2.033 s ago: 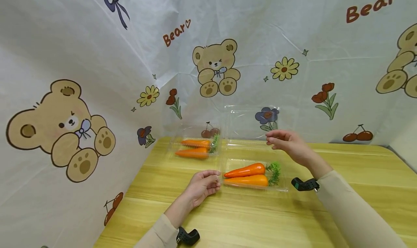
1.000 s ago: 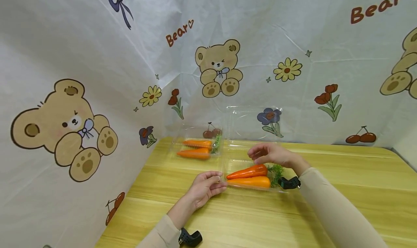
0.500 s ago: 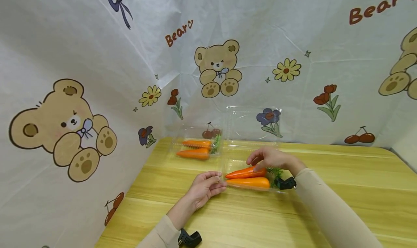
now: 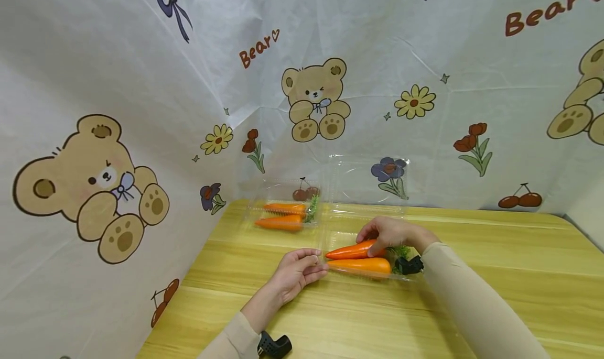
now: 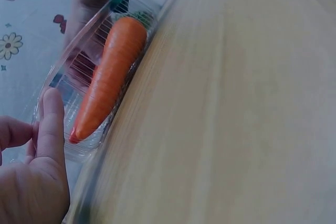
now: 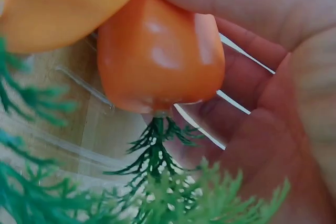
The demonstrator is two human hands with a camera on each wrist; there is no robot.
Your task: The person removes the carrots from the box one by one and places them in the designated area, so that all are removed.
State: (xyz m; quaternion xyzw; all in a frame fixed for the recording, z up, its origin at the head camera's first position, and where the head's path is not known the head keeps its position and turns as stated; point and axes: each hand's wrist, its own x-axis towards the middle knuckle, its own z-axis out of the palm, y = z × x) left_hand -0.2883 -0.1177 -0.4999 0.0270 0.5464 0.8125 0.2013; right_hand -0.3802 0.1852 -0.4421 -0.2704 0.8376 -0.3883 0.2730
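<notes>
A clear plastic clamshell box (image 4: 340, 237) stands on the table with its lid (image 4: 360, 186) raised behind it. Inside lie two orange toy carrots with green tops, tips pointing left. My right hand (image 4: 395, 233) reaches in from above and grips the thick end of the back carrot (image 4: 348, 252), thumb in front, fingers behind. The right wrist view shows that carrot's blunt end (image 6: 160, 59) against the thumb. Beside it lies the front carrot (image 4: 365, 265), untouched by the right hand. With its fingertips my left hand (image 4: 293, 276) pinches the box's left edge.
Further back on the left, a second clear box (image 4: 255, 212) holds two more carrots (image 4: 280, 222). A white cloth with printed bears (image 4: 315, 99) hangs behind and along the left of the wooden table (image 4: 358, 317).
My right hand has come down from beside the raised lid into the box and closed on the back carrot, whose thick end is now tilted slightly up. The left hand stays at the box edge.
</notes>
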